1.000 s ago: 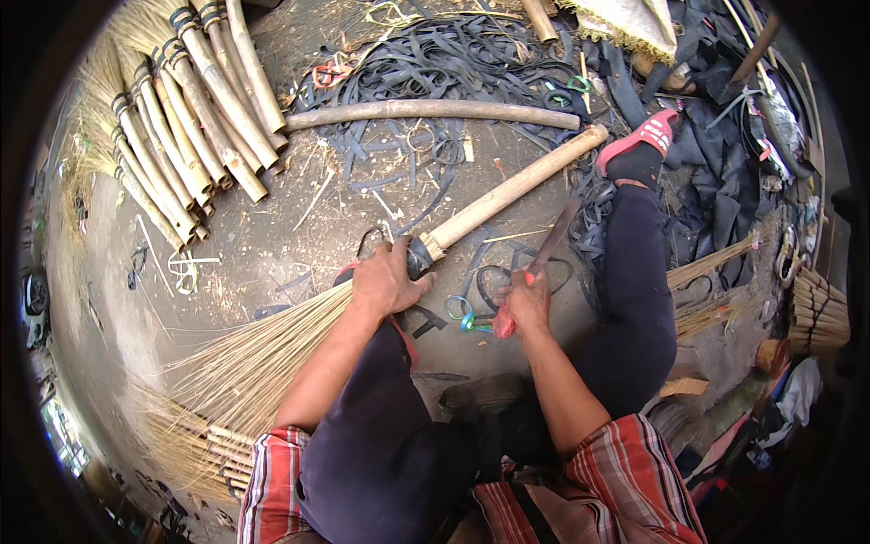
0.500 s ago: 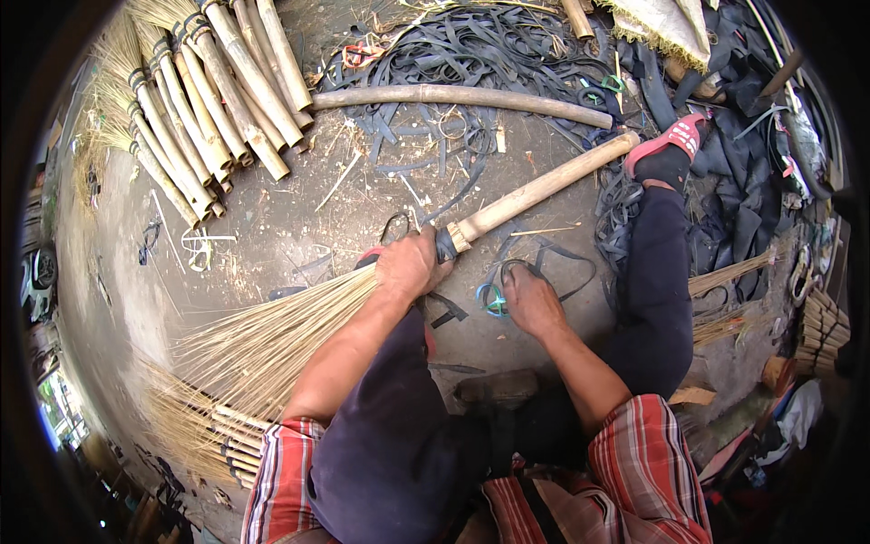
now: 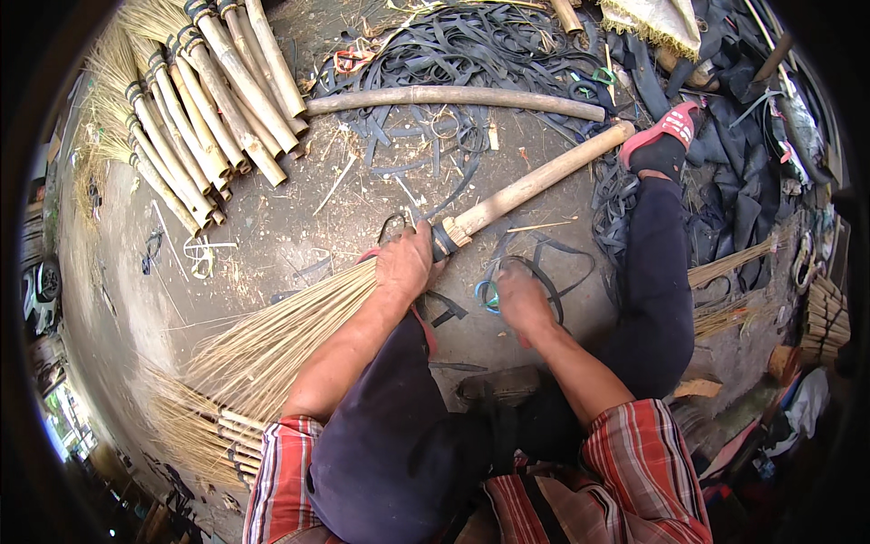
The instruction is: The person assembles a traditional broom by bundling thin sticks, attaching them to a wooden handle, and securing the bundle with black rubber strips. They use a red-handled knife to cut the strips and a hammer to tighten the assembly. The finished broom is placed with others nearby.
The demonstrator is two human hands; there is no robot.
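Observation:
My left hand (image 3: 405, 261) is wrapped around the neck of a broom, just below the black binding (image 3: 444, 240). The broom's pale bristles (image 3: 281, 331) fan out to the lower left under my forearm. Its bamboo handle (image 3: 544, 186) slants up to the right, its far end close to my shod right foot (image 3: 666, 136). Lower right of the binding, my right hand (image 3: 523, 297) is closed, slightly blurred, with a dark rubber strip (image 3: 555, 295) at its fingers. A small blue-green loop (image 3: 488, 296) lies beside those fingers.
Finished brooms (image 3: 204, 100) are piled at the upper left, and more brooms (image 3: 231, 444) lie at the lower left. A heap of black rubber strips (image 3: 453, 54) lies at the back, with a curved bamboo pole (image 3: 453, 95) in front. Dark rubber sheets (image 3: 734, 172) fill the right side.
My right hand has shifted slightly down and left, with the strip beside it changing shape. My left hand keeps its grip on the broom. The whole view has moved a little.

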